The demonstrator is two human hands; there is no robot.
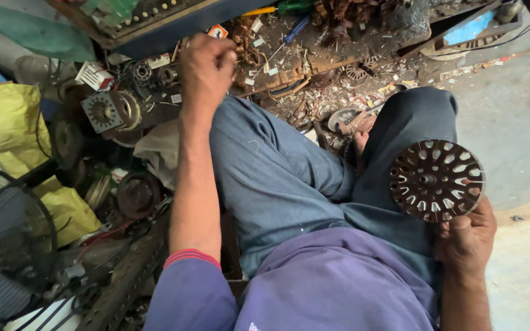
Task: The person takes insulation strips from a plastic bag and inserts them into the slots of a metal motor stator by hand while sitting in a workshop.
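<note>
Gripping a round slotted metal cover [437, 181] by its lower rim, right hand [466, 240], left hand [207, 64] clenched far left of the cover above scrap motor parts [108, 111], yellow bag [7, 122] beyond, fan guard [1, 239] lower left.

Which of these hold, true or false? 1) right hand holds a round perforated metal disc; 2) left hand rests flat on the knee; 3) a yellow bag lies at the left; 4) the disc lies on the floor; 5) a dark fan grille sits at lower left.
1) The right hand holds the round perforated rusty metal disc. True.
2) The left hand rests flat on the knee. False: it is closed in a fist, reaching out over the cluttered parts pile.
3) A crumpled yellow plastic bag lies at the left. True.
4) The disc lies on the floor. False: it is held up above the knee.
5) A dark wire fan grille sits at lower left. True.
</note>
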